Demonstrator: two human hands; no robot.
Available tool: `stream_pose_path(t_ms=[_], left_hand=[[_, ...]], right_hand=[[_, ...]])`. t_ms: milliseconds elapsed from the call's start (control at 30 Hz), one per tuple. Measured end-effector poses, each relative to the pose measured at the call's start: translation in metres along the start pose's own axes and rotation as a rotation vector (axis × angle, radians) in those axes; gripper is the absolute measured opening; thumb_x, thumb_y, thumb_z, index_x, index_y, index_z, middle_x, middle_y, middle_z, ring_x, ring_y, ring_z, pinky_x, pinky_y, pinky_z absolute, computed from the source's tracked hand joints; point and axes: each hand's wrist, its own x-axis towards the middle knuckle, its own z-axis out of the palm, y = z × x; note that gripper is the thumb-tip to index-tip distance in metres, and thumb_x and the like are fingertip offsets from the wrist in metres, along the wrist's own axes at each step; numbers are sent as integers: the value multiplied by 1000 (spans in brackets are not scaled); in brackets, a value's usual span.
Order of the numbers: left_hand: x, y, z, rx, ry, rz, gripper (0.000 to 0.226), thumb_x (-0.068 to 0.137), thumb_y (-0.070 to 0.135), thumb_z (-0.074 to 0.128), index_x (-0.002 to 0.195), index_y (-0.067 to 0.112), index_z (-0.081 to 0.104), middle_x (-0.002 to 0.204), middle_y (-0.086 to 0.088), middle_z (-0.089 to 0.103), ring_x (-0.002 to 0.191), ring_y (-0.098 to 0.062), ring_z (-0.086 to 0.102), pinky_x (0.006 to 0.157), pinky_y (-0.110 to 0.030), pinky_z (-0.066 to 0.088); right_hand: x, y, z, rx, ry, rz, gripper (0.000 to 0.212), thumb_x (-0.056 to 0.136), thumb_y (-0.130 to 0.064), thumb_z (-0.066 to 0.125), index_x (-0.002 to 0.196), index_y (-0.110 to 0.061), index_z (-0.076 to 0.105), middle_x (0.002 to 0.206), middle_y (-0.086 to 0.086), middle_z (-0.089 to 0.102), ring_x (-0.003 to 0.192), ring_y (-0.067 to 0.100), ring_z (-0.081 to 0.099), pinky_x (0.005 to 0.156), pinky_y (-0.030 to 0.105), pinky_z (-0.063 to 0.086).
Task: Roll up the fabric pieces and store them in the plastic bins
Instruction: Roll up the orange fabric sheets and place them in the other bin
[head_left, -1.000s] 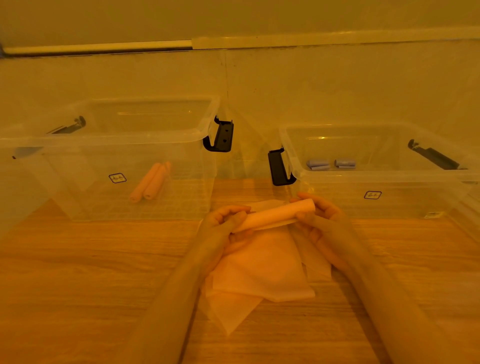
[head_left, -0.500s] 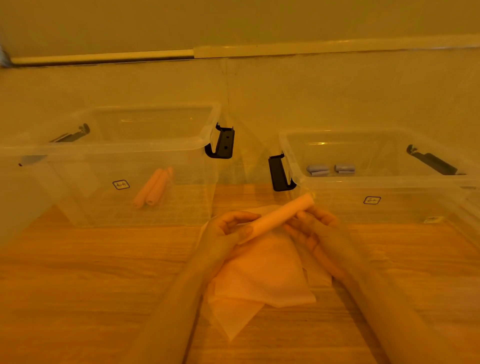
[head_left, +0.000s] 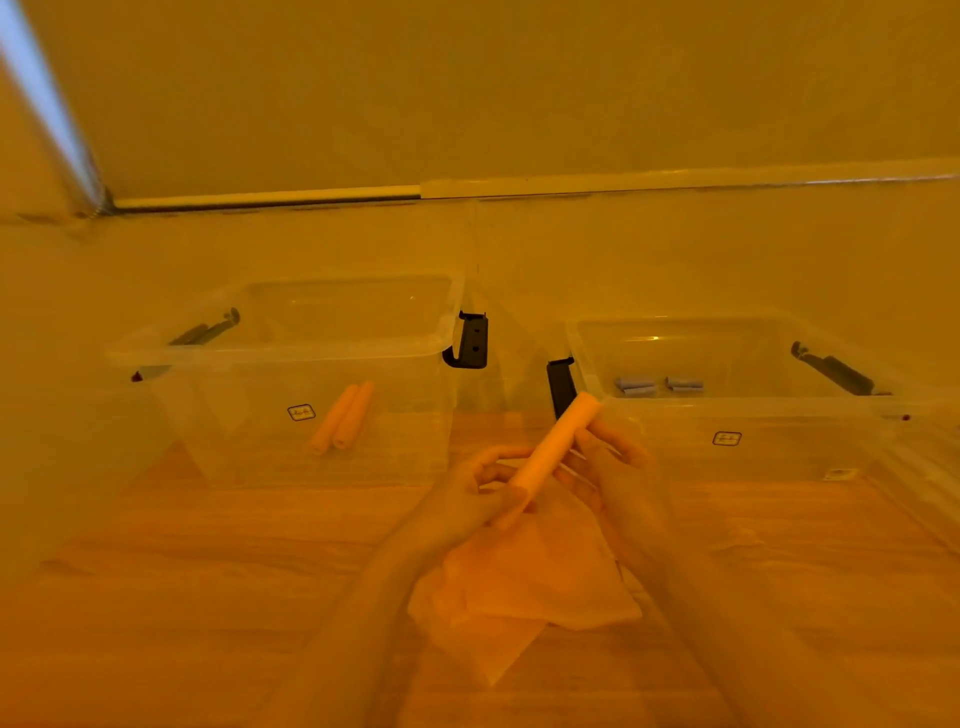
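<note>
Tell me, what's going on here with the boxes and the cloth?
A person is rolling cloth pieces and sorting them into two clear plastic bins. Right now the left hand grips the lower end of a finished orange roll, tilted up toward the right, while the right hand holds it from the other side. The left bin already holds two orange rolls; the right bin holds grey-blue rolls. More flat orange cloth lies on the wooden surface, still unrolled.
</note>
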Motion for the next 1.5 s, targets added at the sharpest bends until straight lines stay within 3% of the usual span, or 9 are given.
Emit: stream_pose_path(t_ms=[167,267,433,533,800,1200,1333,1433,1500], left_hand=[[-21,15,-1,29,36,38,47,89,11,60,124,40,48,114,5,61,89,-14,70,77,-35,59],[-33,22,-1,43,56,70,50,89,13,61,129,40,45,114,6,60,87,-12,70,74,-32,59],[-47,38,-8,35,97,127,50,90,12,61,129,39,46,116,4,59,86,-12,70,77,-38,59],[-50,56,-19,42,112,179,50,91,12,59,134,33,44,117,1,60,88,-16,70,78,-41,59],[-33,101,-78,65,221,276,45,92,12,59,128,36,49,113,-3,63,87,-17,71,78,-42,59],[27,118,-192,138,302,189,41,92,10,58,131,21,50,104,-8,66,86,-22,70,72,-36,58],[47,111,-227,169,256,106,41,92,11,58,131,23,50,110,-11,66,92,-22,68,70,-31,56],[57,102,-247,245,232,38,35,95,12,54,129,20,51,113,-10,64,93,-18,65,74,-27,56],[65,95,-262,343,248,11,33,96,14,53,128,22,53,113,-5,63,95,-15,64,79,-27,54]], right_hand=[[-15,-15,20,-104,0,-28,41,87,-13,65,126,-10,55,115,7,62,91,14,66,60,21,57],[-22,-28,32,-135,11,-6,43,84,-8,69,125,-10,56,103,1,62,89,17,66,58,23,56],[-26,-53,52,-208,31,8,46,80,-4,72,124,-7,58,116,14,62,90,25,67,57,28,58],[-26,-73,72,-215,27,3,41,81,-1,70,120,-5,57,110,14,63,82,22,67,51,25,56],[0,-123,144,-181,-102,37,35,84,9,63,118,6,57,108,25,64,92,34,66,75,43,56],[89,-104,251,-198,-156,132,37,85,9,61,121,5,55,115,25,62,92,32,64,75,39,53],[118,-88,273,-217,-186,168,36,86,10,58,122,6,52,119,25,59,99,35,63,86,45,52],[133,-66,280,-282,-231,230,27,89,12,52,116,9,52,100,22,60,110,40,58,98,51,44],[142,-49,284,-366,-268,287,28,89,12,52,117,10,52,86,17,58,94,35,62,91,48,46]])
